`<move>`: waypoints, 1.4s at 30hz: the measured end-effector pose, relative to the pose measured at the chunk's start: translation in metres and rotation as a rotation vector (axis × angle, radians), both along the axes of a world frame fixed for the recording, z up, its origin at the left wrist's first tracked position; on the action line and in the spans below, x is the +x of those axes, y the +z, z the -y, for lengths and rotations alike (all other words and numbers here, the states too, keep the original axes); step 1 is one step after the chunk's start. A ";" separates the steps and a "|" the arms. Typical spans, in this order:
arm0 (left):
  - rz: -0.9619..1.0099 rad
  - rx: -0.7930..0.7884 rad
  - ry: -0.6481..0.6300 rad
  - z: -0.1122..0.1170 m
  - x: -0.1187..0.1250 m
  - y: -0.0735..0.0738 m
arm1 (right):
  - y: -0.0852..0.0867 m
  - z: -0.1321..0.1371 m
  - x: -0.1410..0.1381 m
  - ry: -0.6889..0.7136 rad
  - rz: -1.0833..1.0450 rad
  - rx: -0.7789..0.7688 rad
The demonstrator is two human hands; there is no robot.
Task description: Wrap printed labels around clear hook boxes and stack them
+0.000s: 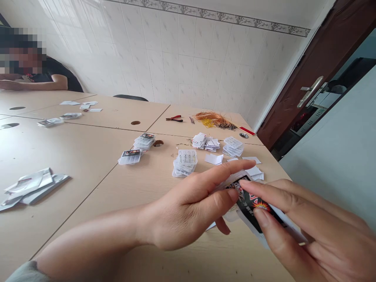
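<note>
My left hand (188, 207) and my right hand (308, 231) both pinch a clear plastic packet with a black printed card (249, 203), held just above the light wooden table (88, 156). The packet's lower edge is partly hidden behind my fingers. Beyond my left fingertips lie loose white paper cards (213, 159). A stack of clear packets holding small metal pieces (185, 161) sits just left of them. Two more packet stacks (129, 157) stand further left, and white cards (206, 141) and another packet stack (233, 147) lie further back.
Red-handled pliers (174, 118) and a tangle of orange and yellow thread (213, 119) lie at the table's far end. Silvery packets (29, 188) lie at left. A seated person (35, 80) is at the far left. A dark door (311, 92) stands open at right.
</note>
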State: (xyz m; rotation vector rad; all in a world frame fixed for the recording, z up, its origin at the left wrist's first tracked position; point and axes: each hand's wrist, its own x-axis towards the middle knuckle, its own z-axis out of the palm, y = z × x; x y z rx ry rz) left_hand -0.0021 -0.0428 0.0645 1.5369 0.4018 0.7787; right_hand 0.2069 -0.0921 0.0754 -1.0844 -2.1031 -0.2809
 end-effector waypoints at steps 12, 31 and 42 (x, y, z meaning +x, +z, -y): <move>-0.009 0.026 0.019 0.001 0.000 -0.002 | 0.001 0.004 -0.001 0.018 -0.028 -0.006; -0.014 0.033 0.037 0.001 0.000 -0.001 | 0.000 -0.002 -0.001 0.040 -0.023 0.000; 0.023 0.035 0.034 0.001 0.003 -0.001 | 0.006 -0.004 -0.017 -0.060 -0.073 0.028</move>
